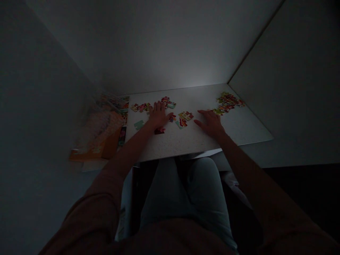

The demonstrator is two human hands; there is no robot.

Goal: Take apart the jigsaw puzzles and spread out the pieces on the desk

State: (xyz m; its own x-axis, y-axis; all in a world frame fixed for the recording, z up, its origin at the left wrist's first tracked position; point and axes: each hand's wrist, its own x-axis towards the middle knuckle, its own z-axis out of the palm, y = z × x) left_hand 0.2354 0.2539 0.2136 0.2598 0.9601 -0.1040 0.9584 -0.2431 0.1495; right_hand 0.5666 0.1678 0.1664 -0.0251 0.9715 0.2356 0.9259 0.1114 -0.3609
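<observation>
Jigsaw puzzle pieces lie spread over a white tabletop (180, 143). My left hand (158, 115) rests with fingers spread among several of them, covering part of the group. Just past its fingertips is a red cluster of puzzle pieces (167, 101). A green puzzle piece (138, 124) lies left of the wrist, and a dark red piece (159, 131) shows beside it on the right. Between the hands are joined yellow and red pieces (186, 115). My right hand (209, 122), fingers stretched and apart, is near the table surface, close to a heap of pieces (227, 101).
An orange box (106, 145) and clear plastic wrapping (92, 124) sit at the table's left end. White walls (164, 46) close in the back and the right side. My knees (204, 168) are under the front edge. The room is dim.
</observation>
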